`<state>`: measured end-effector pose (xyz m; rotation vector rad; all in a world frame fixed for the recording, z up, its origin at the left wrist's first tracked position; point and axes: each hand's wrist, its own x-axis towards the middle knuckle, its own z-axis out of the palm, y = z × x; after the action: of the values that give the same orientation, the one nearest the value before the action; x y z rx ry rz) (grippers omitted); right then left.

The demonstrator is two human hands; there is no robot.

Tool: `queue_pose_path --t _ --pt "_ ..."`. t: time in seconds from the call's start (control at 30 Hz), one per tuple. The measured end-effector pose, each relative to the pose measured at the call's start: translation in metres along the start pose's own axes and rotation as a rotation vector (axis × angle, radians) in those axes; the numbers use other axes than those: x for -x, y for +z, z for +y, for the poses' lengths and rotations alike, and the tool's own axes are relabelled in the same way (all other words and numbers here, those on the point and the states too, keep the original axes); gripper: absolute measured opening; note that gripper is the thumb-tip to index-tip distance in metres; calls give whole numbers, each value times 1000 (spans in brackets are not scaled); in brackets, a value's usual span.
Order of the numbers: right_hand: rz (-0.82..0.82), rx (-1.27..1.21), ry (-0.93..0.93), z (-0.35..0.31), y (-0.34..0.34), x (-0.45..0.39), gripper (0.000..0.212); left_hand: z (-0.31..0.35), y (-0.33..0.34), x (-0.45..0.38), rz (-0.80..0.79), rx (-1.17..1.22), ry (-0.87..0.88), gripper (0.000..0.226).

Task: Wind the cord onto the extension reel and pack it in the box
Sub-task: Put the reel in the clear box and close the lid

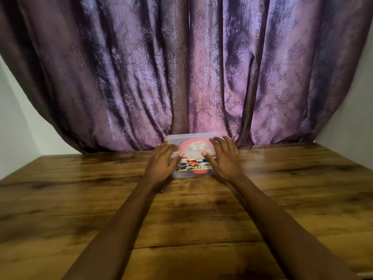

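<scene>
1. A clear plastic box stands at the far edge of the wooden table, right up against the purple curtain
2. Through its lid and front wall a red extension reel with a pale centre shows, so the reel seems to be inside already; the cord itself cannot be made out, so whether it is fully wound cannot be told
3. The left hand lies against the left end of the box, fingers spread and mostly straight over the lid edge, thumb resting on the front; it presses rather than grips
4. The right hand mirrors it on the right end, fingers fanned and relaxed across the lid, thumb pointing inward on top, with nothing held
5. A printed label crosses the front of the box between the two hands
6. By this reading the packing step is near its end: the lid looks on, and the hands appear to be seating it
7. The next move likely calls for even downward pressure at both ends until the lid catches, then letting go without shifting the box
</scene>
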<state>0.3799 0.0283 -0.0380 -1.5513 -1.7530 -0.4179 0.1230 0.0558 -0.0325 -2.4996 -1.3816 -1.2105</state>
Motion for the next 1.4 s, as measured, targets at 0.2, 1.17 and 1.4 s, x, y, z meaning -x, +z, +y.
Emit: queue_pose_path --t 0.2,1.17,1.4 --pt "-73 64 -3 -20 18 -9 74 -9 -32 7 33 -398 159 49" --pt "-632 -552 -406 -431 167 -47 69 -176 -263 196 242 -826 -511 69" --pt "-712 -573 -458 -491 190 -48 74 -211 -299 218 247 -988 -612 62"
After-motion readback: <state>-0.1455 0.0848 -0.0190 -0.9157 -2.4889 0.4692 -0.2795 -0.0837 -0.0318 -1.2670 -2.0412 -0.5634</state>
